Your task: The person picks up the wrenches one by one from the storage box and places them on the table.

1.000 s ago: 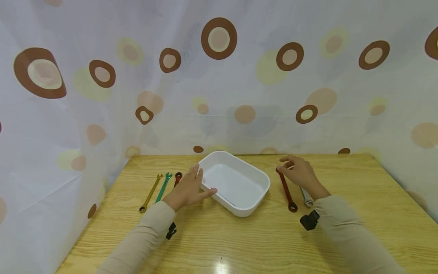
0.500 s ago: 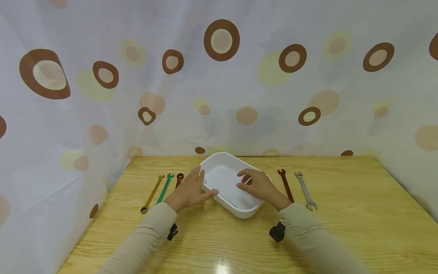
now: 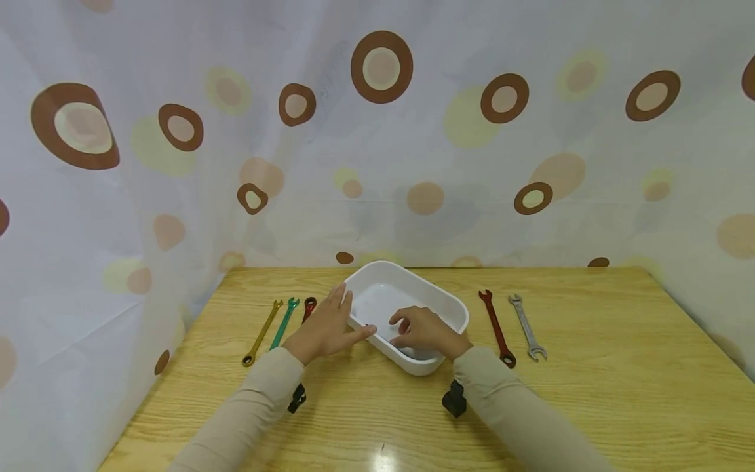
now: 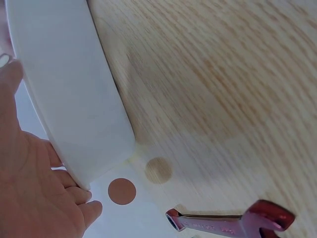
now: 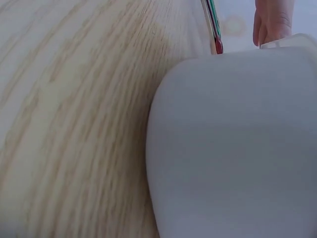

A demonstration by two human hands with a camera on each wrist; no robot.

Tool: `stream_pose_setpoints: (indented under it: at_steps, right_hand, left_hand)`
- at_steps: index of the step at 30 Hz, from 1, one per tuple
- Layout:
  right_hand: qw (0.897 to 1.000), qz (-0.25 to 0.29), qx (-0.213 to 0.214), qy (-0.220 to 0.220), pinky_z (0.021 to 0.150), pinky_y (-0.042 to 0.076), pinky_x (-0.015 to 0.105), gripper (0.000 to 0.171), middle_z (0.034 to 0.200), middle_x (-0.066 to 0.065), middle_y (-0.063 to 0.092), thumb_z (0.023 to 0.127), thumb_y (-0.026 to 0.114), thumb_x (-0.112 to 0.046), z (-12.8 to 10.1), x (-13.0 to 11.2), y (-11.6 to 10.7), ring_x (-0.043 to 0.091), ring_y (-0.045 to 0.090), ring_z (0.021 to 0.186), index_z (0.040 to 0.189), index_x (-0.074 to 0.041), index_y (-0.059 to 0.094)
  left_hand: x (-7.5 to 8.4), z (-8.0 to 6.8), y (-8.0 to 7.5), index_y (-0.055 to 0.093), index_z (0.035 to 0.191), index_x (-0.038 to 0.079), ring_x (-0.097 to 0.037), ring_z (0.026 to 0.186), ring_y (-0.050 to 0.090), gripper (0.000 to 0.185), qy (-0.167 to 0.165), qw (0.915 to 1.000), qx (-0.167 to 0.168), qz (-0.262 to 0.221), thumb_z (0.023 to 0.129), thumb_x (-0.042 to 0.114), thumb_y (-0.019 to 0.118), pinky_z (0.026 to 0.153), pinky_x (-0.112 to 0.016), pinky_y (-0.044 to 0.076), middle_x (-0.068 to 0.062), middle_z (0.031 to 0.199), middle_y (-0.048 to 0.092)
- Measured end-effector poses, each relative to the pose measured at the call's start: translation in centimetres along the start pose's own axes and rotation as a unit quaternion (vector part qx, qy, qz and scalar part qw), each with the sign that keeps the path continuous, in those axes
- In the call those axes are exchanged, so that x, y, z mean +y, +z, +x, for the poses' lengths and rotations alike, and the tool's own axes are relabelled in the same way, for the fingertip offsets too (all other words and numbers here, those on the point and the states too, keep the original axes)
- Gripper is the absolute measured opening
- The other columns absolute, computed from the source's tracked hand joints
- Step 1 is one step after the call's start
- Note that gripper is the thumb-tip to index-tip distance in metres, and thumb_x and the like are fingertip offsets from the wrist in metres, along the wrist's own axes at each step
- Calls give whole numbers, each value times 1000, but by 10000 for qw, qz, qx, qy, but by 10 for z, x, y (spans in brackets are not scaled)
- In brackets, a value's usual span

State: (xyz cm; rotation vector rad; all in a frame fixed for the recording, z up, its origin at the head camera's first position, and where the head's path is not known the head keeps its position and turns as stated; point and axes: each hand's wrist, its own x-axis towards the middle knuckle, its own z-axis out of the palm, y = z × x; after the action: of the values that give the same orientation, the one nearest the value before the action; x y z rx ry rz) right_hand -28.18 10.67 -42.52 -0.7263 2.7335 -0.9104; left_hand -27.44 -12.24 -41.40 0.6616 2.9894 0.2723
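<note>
A white plastic tub stands at the table's middle. My left hand rests against its left wall with straight fingers, the thumb along the near-left corner; the left wrist view shows the palm by the tub wall. Reaching over the near rim, my right hand has its fingers bent down inside the tub, and what they touch or hold is hidden. In the right wrist view only the tub's outer wall and a left fingertip show.
Gold, green and red wrenches lie left of the tub, the red one partly under my left hand. A dark red wrench and a silver wrench lie to its right. A spotted curtain backs the wooden table.
My right hand left the dark red wrench on the right, swung left and came down inside the tub. The silver wrench is uncovered. My left hand has stayed on the tub.
</note>
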Motion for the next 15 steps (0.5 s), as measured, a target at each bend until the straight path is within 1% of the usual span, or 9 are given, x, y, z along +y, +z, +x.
stream_pose_setpoints:
  at_steps: [3, 6, 10, 13, 15]
  right_hand:
    - [9998, -52, -122, -158, 69, 47, 30, 35, 85, 7, 64, 81, 76, -17, 2, 0, 2, 14, 55, 75, 111, -1, 66]
    - [9995, -176, -144, -230, 69, 46, 30, 36, 84, 8, 63, 81, 75, -15, 3, -2, 4, 14, 53, 74, 112, 0, 65]
    - [9983, -573, -98, 0, 70, 46, 31, 41, 82, 4, 60, 81, 76, -14, 4, -4, 8, 13, 52, 73, 119, -3, 62]
    - [9953, -943, -103, 189, 71, 45, 32, 46, 82, 1, 58, 82, 75, -15, 4, -5, 11, 13, 51, 73, 124, -6, 60]
    - [9934, -1124, -83, 209, 71, 45, 33, 46, 81, 0, 56, 82, 75, -16, 4, -6, 12, 13, 50, 73, 124, -7, 60]
  left_hand:
    - [0, -1, -1, 19, 149, -6, -36, 146, 7, 98, -3, 10000, -5, -13, 91, 70, 39, 116, -49, 16, -23, 158, 7]
    - [0, -2, -2, 20, 149, -7, -37, 146, 8, 98, 0, 10000, -6, -8, 91, 69, 39, 116, -49, 16, -23, 158, 8]
    - [1, -2, -2, 20, 149, -7, -36, 146, 8, 98, 5, 10000, -8, 3, 91, 69, 39, 117, -48, 16, -23, 158, 8]
    - [1, -1, -1, 20, 149, -7, -36, 146, 7, 98, 2, 10000, -17, -22, 91, 69, 39, 117, -48, 15, -22, 158, 8]
    - [1, -1, -1, 20, 149, -7, -36, 146, 7, 97, 12, 10000, -11, -27, 91, 69, 39, 117, -48, 15, -23, 158, 8]
